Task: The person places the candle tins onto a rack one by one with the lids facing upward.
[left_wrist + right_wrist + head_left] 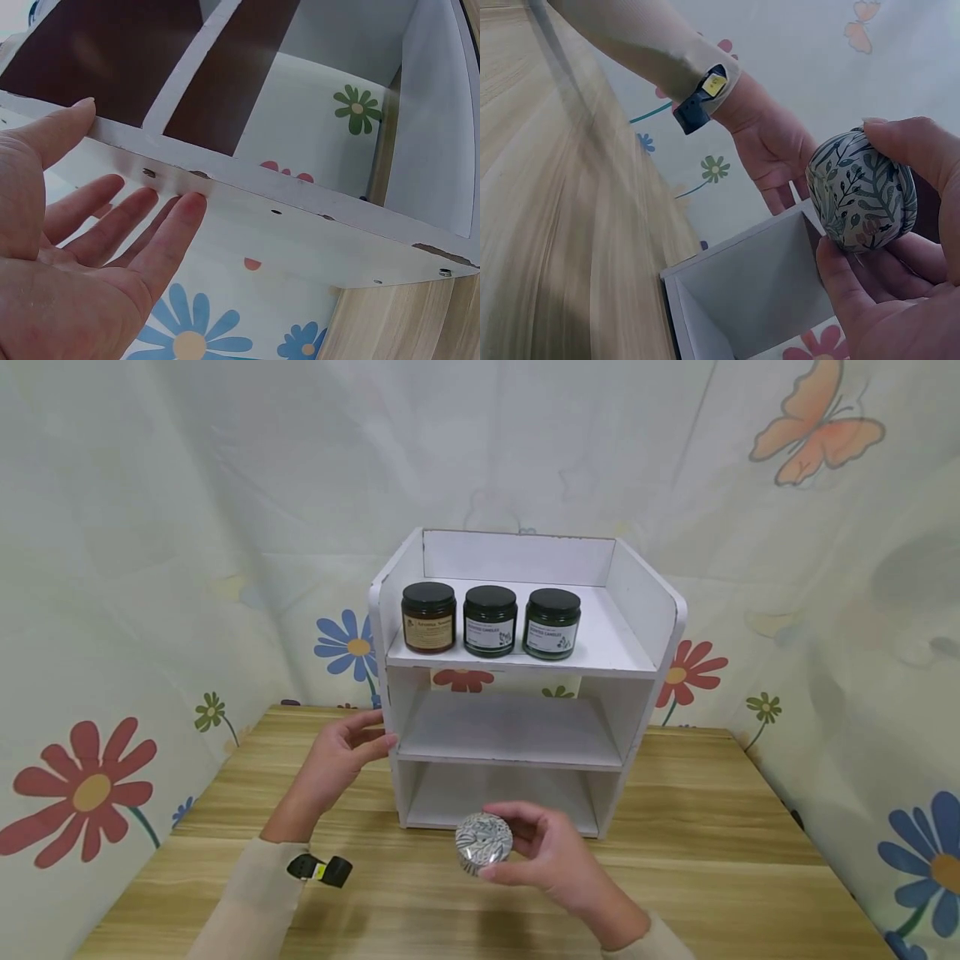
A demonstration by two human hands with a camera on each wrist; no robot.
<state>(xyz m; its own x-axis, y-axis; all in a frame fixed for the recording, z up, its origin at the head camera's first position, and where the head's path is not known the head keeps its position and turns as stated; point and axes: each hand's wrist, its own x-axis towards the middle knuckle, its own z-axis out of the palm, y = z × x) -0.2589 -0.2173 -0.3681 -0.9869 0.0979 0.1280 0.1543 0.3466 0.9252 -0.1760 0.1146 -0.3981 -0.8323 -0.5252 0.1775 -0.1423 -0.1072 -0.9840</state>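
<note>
A: Right hand point(551, 856)?

B: Grip closed round a tin point(483, 842): thumb on one edge, fingers curled at the other. Small, round, squat, pale metal with a dark leaf print on its face. Held above the worktop point(712, 868), just in front of the shelf's point(645, 610) bottom bay.

A: Left hand point(337, 764)?

B: Grip wide open, fingers straight. Fingertips point(191, 202) flat against the shelf's left side panel, thumb on its front edge. Holds nothing.

A: Shelf build?

B: White painted board, three tiers, boxy, matte. Edges chipped and screw heads showing in the left wrist view.

A: Anything on it?

B: Top tier, three glass jars in a row near the front edge, all with flat black lids and paper labels. Left one amber point(428, 617), the other two dark green point(490, 621) point(552, 623). Jars close together; touching or not, can't tell.

A: Worktop?

B: Light wood-grain laminate, smooth. Floral cloth point(150, 568) hung behind and to both sides.
</note>
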